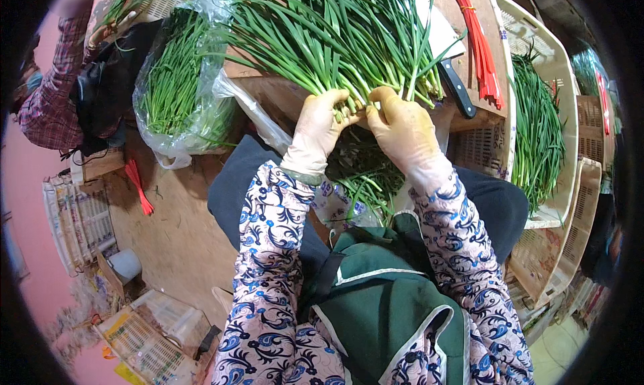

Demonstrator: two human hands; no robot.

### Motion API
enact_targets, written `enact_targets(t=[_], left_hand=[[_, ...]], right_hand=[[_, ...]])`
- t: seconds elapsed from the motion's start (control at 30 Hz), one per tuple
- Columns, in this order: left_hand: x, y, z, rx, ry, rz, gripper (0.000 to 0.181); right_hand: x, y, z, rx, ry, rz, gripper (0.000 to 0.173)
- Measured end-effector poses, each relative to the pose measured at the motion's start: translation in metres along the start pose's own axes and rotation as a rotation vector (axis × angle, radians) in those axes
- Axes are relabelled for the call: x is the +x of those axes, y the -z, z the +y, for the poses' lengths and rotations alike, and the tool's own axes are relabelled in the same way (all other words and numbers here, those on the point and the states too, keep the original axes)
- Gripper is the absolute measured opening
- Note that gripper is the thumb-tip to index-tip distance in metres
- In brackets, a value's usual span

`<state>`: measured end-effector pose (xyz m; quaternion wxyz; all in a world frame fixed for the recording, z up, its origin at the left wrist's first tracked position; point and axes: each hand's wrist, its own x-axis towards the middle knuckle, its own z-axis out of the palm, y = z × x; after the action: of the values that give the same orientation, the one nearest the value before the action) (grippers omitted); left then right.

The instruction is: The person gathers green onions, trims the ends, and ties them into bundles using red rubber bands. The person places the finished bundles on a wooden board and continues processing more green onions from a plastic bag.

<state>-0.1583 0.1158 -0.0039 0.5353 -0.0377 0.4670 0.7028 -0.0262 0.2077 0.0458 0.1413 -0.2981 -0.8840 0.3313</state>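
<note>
A large heap of Chinese chives (322, 27) lies over the wooden board (483, 12) in front of me, pale stem ends towards me. My gloved left hand (317, 123) grips a small bunch by its stem ends, thumb on top. Close beside it, my gloved right hand (402, 128) has thumb and forefinger pinched at the stem ends; what exactly it holds is partly hidden by the fingers. Right of the heap rests a knife with a black handle (457, 88), its broad blade partly under the leaves. A bundle of red ties (475, 47) lies beyond it.
On the right stands a white plastic crate (548, 27) with chives inside. A clear plastic bag (176, 143) of greens is at left, near a co-worker's plaid sleeve (55, 103). Trimmings (372, 183) fill a bag between my knees. More red ties (138, 186) lie on the left.
</note>
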Motion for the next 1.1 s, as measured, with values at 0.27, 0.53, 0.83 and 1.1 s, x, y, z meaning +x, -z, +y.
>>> enact_targets(t=[0.27, 0.53, 0.83, 1.1], left_hand=[[0.015, 0.036, -0.014, -0.062, -0.022, -0.220, 0.019], [0.017, 0.032, -0.023, -0.049, -0.206, -0.338, 0.028], [0.009, 0.011, -0.003, -0.017, -0.009, -0.048, 0.017], [0.010, 0.016, -0.002, -0.054, 0.037, -0.079, 0.017]], right_hand=[[0.009, -0.022, 0.009, 0.028, -0.089, 0.084, 0.022], [0.001, -0.037, 0.009, 0.016, 0.016, 0.069, 0.017], [-0.007, -0.017, -0.006, 0.100, 0.065, -0.014, 0.018], [0.021, -0.021, 0.016, -0.063, -0.089, 0.008, 0.021]])
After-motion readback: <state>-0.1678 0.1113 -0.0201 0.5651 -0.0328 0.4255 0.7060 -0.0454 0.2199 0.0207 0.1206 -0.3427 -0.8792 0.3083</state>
